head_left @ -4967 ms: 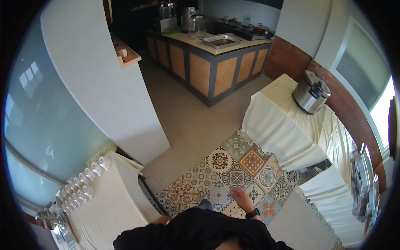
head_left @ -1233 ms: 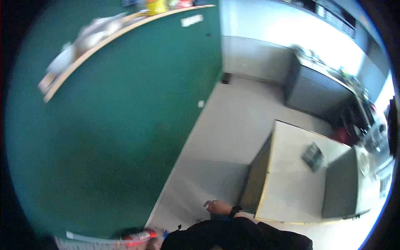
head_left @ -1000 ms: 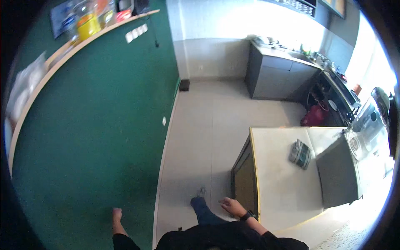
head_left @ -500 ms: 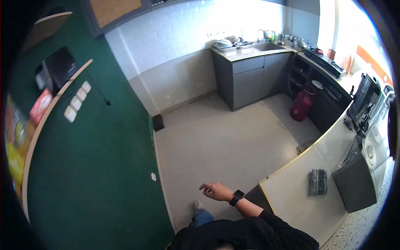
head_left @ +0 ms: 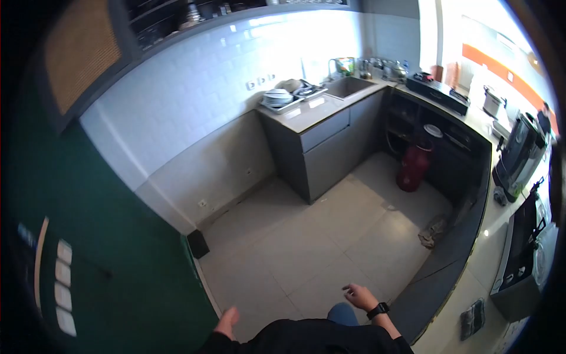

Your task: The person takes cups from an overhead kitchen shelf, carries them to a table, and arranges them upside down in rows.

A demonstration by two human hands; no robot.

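Note:
My right hand [head_left: 359,297], with a black watch [head_left: 378,310] on its wrist, hangs over the tiled floor [head_left: 306,253], beside the grey counter side. Its fingers are apart and loosely curled, and nothing is in them. At the lower left, my left hand [head_left: 227,321] is near the foot of the green wall [head_left: 141,283]. It is partly in view and a little blurred, so its fingers cannot be told clearly. A folded grey cloth [head_left: 473,319] lies on the counter to the right of my right hand.
A grey cabinet [head_left: 330,159] carries stacked plates [head_left: 278,98] and a sink [head_left: 349,87]. Beyond the floor stands a red gas cylinder [head_left: 414,167]. A rag [head_left: 433,231] lies by the right counter [head_left: 480,236], which holds a clear-lidded appliance [head_left: 519,150]. A person [head_left: 543,118] is far right.
The view has moved forward past the green wall into the kitchen, turning right. The sink and gas cylinder now appear closer. My left hand has come back into view; my right hand stays empty.

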